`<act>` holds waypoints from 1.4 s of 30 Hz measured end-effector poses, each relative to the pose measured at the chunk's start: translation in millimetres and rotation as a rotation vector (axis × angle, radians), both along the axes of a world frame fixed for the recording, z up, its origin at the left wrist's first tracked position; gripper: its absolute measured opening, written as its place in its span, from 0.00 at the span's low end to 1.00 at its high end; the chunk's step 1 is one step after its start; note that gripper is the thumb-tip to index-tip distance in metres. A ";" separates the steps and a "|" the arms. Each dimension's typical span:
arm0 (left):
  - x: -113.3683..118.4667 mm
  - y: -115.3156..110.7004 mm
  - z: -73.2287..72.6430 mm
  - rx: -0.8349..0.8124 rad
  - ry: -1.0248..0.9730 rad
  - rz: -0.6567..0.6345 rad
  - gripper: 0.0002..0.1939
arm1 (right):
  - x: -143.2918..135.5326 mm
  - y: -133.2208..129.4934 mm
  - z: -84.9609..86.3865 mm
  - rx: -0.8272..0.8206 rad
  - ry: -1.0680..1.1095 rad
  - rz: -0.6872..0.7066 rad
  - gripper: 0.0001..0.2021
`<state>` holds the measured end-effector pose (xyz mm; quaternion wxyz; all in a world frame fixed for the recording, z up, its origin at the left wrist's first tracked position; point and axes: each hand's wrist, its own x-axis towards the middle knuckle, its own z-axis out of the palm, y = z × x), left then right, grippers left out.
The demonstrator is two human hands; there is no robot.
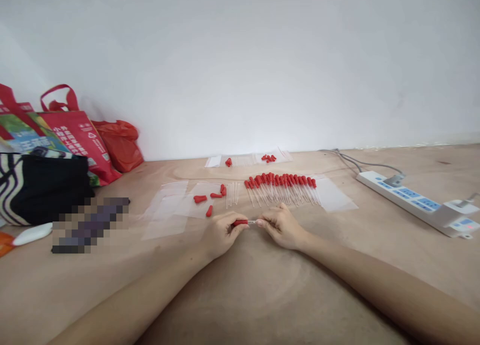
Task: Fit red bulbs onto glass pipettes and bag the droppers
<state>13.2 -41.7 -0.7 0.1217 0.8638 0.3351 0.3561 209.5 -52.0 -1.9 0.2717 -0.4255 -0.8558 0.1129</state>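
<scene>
Between finger and thumb, my left hand (225, 232) pinches a red rubber dropper bulb (240, 223). My right hand (281, 227) grips a clear glass dropper tube (252, 222), its end at the mouth of the bulb; how deep it sits in the bulb I cannot tell. Just beyond my hands lies a row of droppers (287, 181) with red bulbs on their glass tubes. To its left are several bare glass tubes (233, 194) and a few loose red bulbs, one of them (209, 211) close to my left hand.
Clear plastic bags (168, 210) lie flat on the wooden table (240, 305). Farther back, another bag (245, 160) holds tubes and bulbs. A power strip (408, 200) with cords is on the right. Shopping bags (75, 135), a black cloth item (52, 187) and a pixelated object (92, 225) are left.
</scene>
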 end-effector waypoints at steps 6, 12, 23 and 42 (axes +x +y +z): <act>-5.9 7.2 4.4 0.022 -0.029 0.061 0.14 | -1.1 -1.5 8.5 0.085 -0.084 0.003 0.08; -31.2 34.9 6.4 0.197 -0.006 0.432 0.08 | -9.7 29.1 6.1 -0.055 0.157 -0.334 0.08; -41.7 40.5 -2.8 0.001 0.128 0.543 0.03 | -58.9 80.5 5.5 -0.095 0.033 -0.664 0.09; -43.1 46.1 -7.6 -0.037 -0.042 0.528 0.08 | -83.7 90.1 9.2 -0.126 -0.164 -0.637 0.14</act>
